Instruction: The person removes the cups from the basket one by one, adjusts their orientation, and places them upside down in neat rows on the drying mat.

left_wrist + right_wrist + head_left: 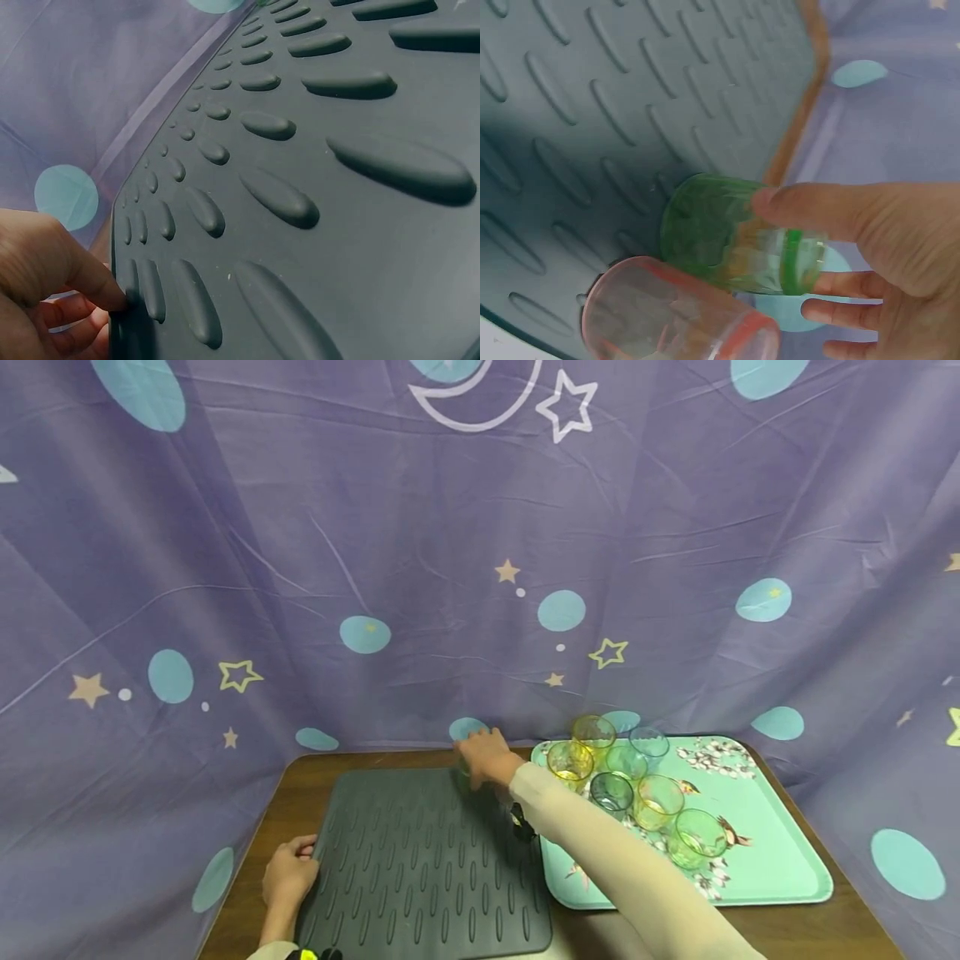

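Observation:
My right hand [487, 758] is at the back right of a dark grey ribbed drying mat [420, 860]. It grips a green glass [712, 232] around the side, thumb over it, the glass's mouth down against the mat. Close by, a pink glass [679, 311] also stands mouth down; my right arm hides most of it in the head view. At the mat's left edge is my left hand [288, 870], pinching that edge with the thumb on top [97, 281] and the other fingers curled alongside.
On the right a mint-green tray [780, 852] with birds and blossoms holds several coloured glasses, among them a yellow glass [570, 764], a dark glass [611, 795] and a green glass [697, 839]. Behind the wooden table [251, 852] hangs a purple curtain [420, 543].

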Demonstrator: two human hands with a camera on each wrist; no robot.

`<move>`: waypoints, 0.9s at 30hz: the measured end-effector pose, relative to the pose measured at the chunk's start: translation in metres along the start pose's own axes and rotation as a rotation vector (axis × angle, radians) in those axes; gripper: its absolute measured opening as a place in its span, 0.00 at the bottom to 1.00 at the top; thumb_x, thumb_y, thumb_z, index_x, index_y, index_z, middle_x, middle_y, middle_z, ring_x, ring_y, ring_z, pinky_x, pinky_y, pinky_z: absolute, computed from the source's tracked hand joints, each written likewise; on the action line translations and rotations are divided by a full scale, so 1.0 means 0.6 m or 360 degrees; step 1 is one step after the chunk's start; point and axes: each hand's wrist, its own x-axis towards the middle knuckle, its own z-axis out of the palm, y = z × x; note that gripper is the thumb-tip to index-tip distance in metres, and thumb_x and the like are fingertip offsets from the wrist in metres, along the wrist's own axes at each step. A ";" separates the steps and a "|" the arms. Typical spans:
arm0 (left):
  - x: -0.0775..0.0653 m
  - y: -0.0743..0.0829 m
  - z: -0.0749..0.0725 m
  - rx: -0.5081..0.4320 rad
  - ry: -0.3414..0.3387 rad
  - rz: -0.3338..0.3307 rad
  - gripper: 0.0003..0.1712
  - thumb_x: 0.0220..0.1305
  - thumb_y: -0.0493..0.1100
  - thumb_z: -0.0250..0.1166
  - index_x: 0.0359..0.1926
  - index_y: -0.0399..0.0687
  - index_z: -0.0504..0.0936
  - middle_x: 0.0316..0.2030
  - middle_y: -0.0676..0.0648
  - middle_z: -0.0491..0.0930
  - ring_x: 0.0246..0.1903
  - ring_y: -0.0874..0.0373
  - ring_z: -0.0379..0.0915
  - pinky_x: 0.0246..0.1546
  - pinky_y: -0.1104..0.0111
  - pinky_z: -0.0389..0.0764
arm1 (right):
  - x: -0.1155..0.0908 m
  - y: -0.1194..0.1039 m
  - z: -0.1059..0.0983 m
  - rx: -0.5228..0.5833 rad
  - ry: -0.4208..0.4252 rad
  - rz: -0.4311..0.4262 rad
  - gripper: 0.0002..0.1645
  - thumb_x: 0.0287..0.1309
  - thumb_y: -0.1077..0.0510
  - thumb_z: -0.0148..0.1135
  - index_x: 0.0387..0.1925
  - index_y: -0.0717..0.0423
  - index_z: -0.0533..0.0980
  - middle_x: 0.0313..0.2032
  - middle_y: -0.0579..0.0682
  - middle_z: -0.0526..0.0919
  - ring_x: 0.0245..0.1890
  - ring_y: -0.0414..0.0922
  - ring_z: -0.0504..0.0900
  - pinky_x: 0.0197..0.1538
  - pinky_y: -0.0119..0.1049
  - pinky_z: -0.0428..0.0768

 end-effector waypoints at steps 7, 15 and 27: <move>0.002 -0.002 0.001 0.0004 -0.0032 -0.0034 0.25 0.59 0.36 0.53 0.58 0.42 0.82 0.46 0.38 0.80 0.47 0.37 0.79 0.37 0.51 0.74 | -0.035 0.027 -0.020 0.0325 0.0153 -0.0113 0.43 0.49 0.42 0.79 0.67 0.43 0.73 0.62 0.49 0.79 0.60 0.54 0.76 0.61 0.54 0.75; 0.008 -0.006 0.000 0.0013 -0.0044 -0.0026 0.27 0.57 0.36 0.54 0.58 0.42 0.81 0.46 0.38 0.80 0.47 0.35 0.79 0.34 0.52 0.74 | -0.086 0.075 -0.027 0.0737 0.0345 -0.0194 0.41 0.51 0.45 0.78 0.66 0.44 0.73 0.59 0.55 0.79 0.58 0.57 0.77 0.59 0.58 0.76; 0.011 0.001 0.000 0.0034 -0.0069 -0.0050 0.28 0.57 0.37 0.53 0.60 0.43 0.80 0.50 0.35 0.79 0.51 0.29 0.76 0.40 0.44 0.74 | -0.167 0.135 -0.027 0.1163 0.0551 -0.0160 0.38 0.56 0.49 0.75 0.68 0.44 0.71 0.59 0.54 0.79 0.61 0.54 0.76 0.58 0.57 0.78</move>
